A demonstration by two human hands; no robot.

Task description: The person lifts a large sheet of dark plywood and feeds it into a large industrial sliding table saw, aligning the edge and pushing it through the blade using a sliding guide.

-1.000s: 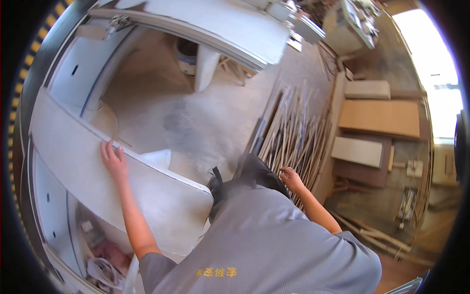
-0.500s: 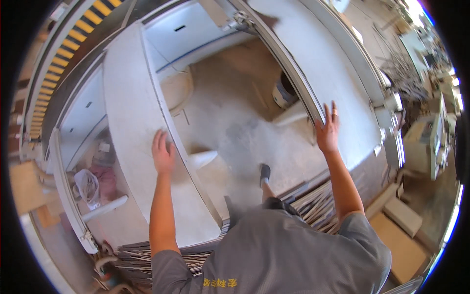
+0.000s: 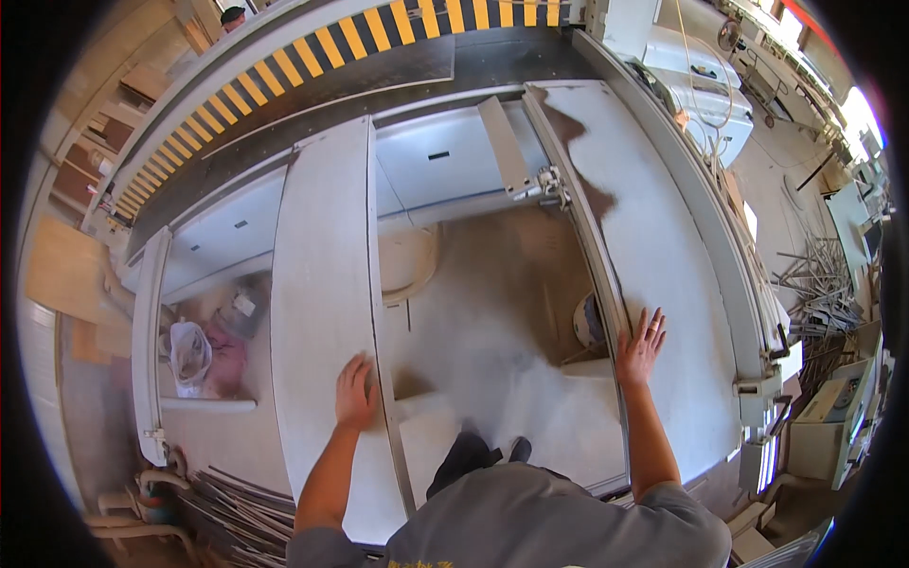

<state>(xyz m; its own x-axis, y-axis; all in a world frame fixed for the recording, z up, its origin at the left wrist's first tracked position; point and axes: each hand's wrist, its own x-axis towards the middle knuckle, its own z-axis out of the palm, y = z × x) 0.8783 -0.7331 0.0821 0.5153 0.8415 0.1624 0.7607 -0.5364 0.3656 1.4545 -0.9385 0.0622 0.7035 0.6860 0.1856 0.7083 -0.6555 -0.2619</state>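
Observation:
My left hand [image 3: 357, 394] lies near the right edge of a long pale table panel [image 3: 324, 246], its fingers loosely spread and holding nothing. Across the gap, my right hand [image 3: 642, 346] is spread flat at the inner edge of a wider pale panel [image 3: 653, 218]. Along that edge runs a metal rail [image 3: 595, 256], with a small clamp-like fitting [image 3: 544, 185] at its far part. Between the two panels I look down on a dusty floor [image 3: 473, 312], where my feet stand close to the near side.
A machine beam with yellow and black stripes [image 3: 327, 45] crosses the far side. Left below stand a plastic bag [image 3: 189, 358] and a pink bundle [image 3: 225, 360]. Thin strips [image 3: 237, 511] lie at near left, more scraps [image 3: 824, 289] at right. A bucket [image 3: 587, 322] sits under the right panel.
My view has turned, bringing the striped beam across the far side. My body has moved forward into the gap between the panels. Both hands remain at the panel edges.

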